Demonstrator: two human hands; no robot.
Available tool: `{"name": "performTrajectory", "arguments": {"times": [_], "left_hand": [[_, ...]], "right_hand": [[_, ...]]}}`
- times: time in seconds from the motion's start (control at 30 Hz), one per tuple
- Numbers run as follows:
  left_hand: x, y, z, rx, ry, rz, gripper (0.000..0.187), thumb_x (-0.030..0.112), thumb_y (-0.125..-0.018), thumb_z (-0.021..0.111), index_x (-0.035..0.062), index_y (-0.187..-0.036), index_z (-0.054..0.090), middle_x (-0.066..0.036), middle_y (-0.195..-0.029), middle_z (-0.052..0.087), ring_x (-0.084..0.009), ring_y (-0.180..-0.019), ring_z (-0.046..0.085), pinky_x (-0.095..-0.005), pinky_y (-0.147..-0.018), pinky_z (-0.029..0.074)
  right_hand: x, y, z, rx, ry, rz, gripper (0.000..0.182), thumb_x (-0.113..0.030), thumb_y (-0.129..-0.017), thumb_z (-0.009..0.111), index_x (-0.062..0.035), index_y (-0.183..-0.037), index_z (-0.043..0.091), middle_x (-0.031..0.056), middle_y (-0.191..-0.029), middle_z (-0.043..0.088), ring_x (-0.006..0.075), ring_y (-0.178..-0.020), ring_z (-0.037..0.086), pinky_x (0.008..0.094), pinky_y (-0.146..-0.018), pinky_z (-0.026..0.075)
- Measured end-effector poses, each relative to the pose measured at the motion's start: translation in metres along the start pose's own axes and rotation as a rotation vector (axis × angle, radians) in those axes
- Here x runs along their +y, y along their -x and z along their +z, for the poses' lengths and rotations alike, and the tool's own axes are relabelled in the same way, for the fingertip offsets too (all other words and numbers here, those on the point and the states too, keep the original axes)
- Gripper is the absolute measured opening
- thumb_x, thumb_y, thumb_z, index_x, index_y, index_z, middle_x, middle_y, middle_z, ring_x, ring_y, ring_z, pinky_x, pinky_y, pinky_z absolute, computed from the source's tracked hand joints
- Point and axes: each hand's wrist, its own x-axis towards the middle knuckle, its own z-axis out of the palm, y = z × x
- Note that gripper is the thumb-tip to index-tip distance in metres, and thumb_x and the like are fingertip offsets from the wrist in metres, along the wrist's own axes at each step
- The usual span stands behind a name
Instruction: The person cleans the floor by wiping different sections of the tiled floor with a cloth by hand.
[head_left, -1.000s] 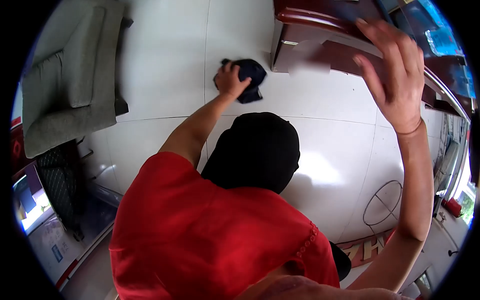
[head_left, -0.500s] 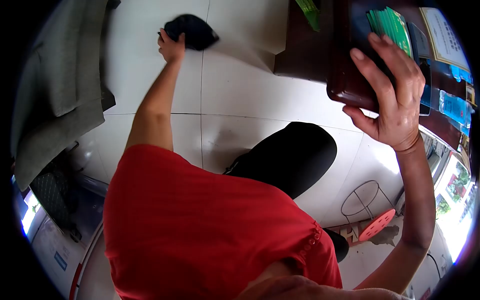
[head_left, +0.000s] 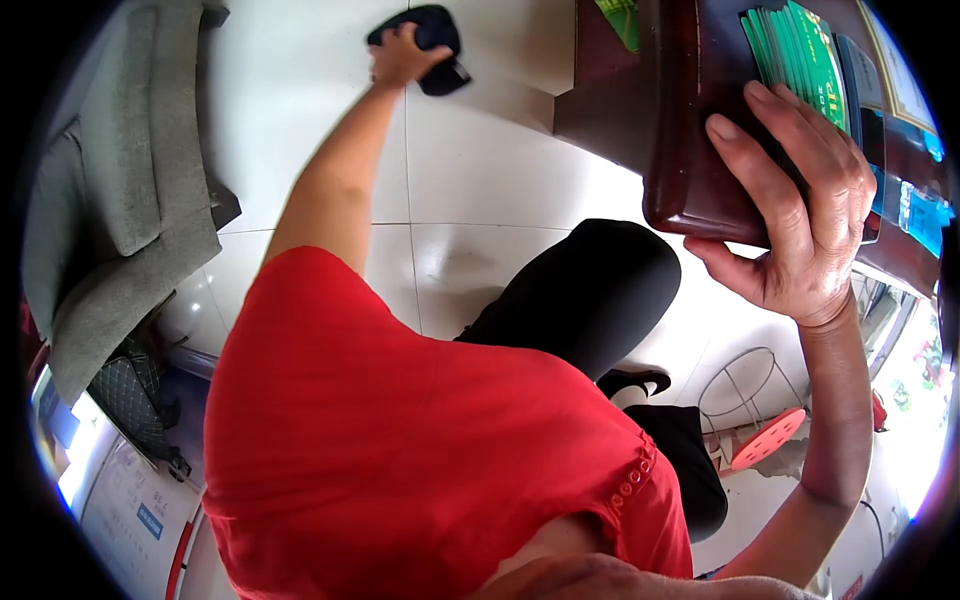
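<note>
My left hand [head_left: 403, 56] is stretched far out over the white tiled floor [head_left: 480, 160]. Its fingers are closed on a black cloth [head_left: 440, 40], which lies bunched against the tiles. On the right, my right hand [head_left: 805, 200] rests on the edge of a dark brown wooden table [head_left: 690, 170]. The fingers are extended and apart on the tabletop, with the thumb at the table's side. Just beyond those fingertips lies a fanned stack of green cards [head_left: 800, 60].
A grey sofa [head_left: 130, 200] stands along the left. By my right forearm is a stool [head_left: 765, 440] with a red perforated seat and wire frame. White boxes [head_left: 130, 510] sit at the lower left. Blue packets [head_left: 922, 215] lie on the table.
My left hand has swept the black cloth to the right and slightly farther away across the floor. My right hand keeps its place on the table edge. The view has shifted a little.
</note>
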Motion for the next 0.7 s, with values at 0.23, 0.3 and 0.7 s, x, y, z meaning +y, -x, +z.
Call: {"name": "performTrajectory", "arguments": {"times": [0.23, 0.3, 0.7], "left_hand": [[0.049, 0.217, 0.048, -0.049, -0.077, 0.520, 0.059, 0.038, -0.073, 0.078, 0.0226, -0.125, 0.054, -0.007, -0.131, 0.048, -0.0397, -0.116, 0.048, -0.0531, -0.084, 0.050], [0.036, 0.261, 0.046, -0.211, -0.123, 0.696, 0.064, 0.035, -0.069, 0.081, 0.0256, -0.126, 0.053, -0.005, -0.132, 0.048, -0.0367, -0.117, 0.047, -0.0530, -0.085, 0.050], [0.040, 0.016, 0.006, 0.256, 0.153, -0.238, 0.065, 0.035, -0.083, 0.073, 0.0119, -0.140, 0.051, -0.018, -0.129, 0.057, -0.0382, -0.116, 0.057, -0.0466, -0.095, 0.051]], "right_hand": [[-0.003, 0.001, -0.001, -0.035, 0.068, 0.019, 0.066, -0.046, -0.073, 0.079, -0.0139, -0.128, 0.065, 0.0110, -0.131, 0.060, 0.0300, -0.119, 0.060, 0.0410, -0.099, 0.046], [-0.004, 0.001, -0.001, -0.046, 0.084, 0.019, 0.066, -0.046, -0.073, 0.080, -0.0142, -0.129, 0.065, 0.0108, -0.132, 0.060, 0.0295, -0.120, 0.060, 0.0410, -0.099, 0.046], [-0.003, -0.001, -0.005, -0.117, 0.158, -0.017, 0.063, -0.044, -0.078, 0.077, -0.0118, -0.130, 0.062, 0.0126, -0.133, 0.060, 0.0285, -0.123, 0.058, 0.0394, -0.102, 0.044]]}}
